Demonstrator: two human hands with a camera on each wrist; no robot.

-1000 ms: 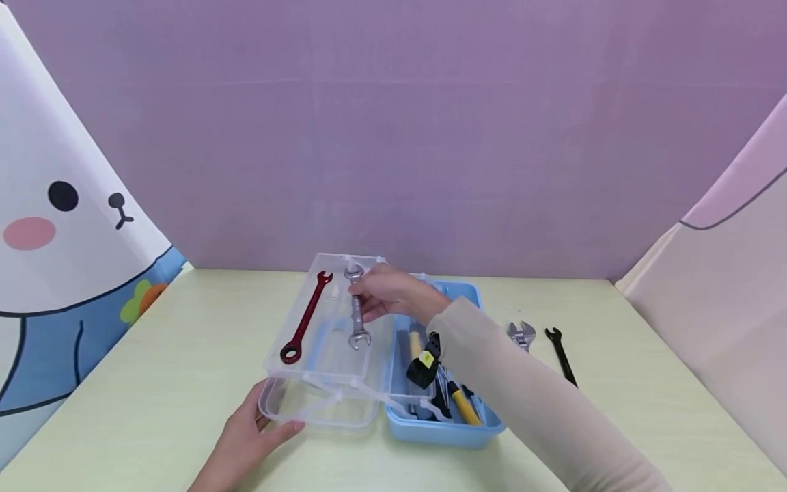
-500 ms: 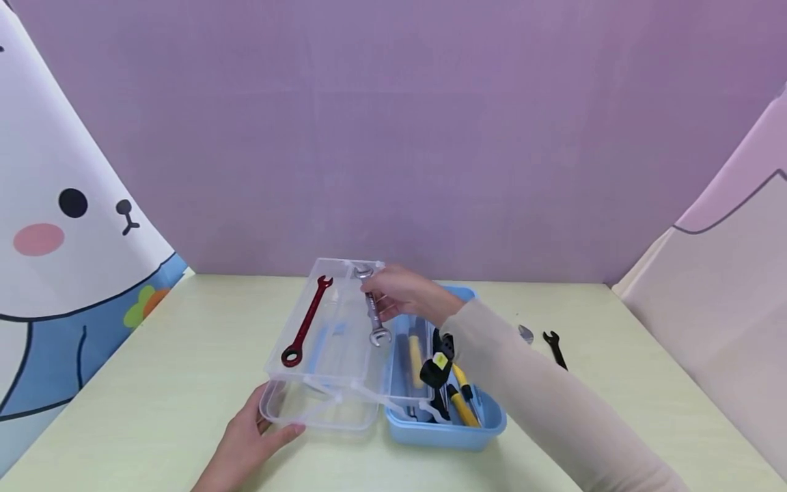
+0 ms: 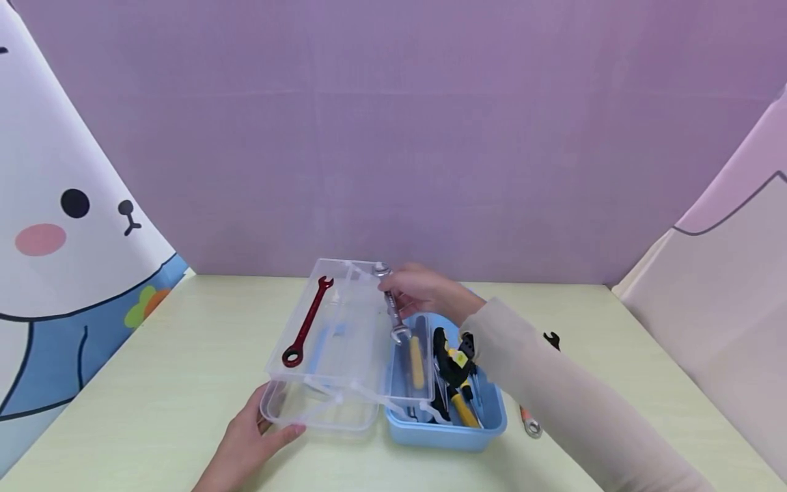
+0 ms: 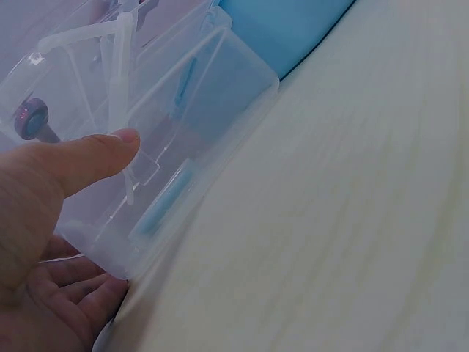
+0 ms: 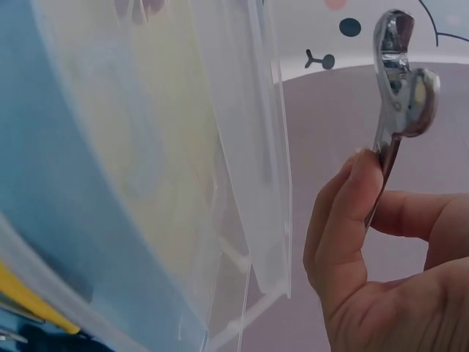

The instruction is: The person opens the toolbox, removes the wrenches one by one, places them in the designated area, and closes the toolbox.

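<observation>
My right hand (image 3: 421, 292) pinches a silver double open-end wrench (image 3: 392, 309) by its shank, held above the open blue toolbox (image 3: 455, 430), beside the clear tray (image 3: 344, 328). It looks rigid, smooth steel, likely slippery; mid-shank grip balances it. My left hand (image 3: 249, 441) grips the tray's near corner.

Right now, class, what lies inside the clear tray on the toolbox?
Inside the clear tray lies a red wrench. The right hand holds a silver wrench at the tray's right edge. The blue toolbox beneath is partly covered.
</observation>
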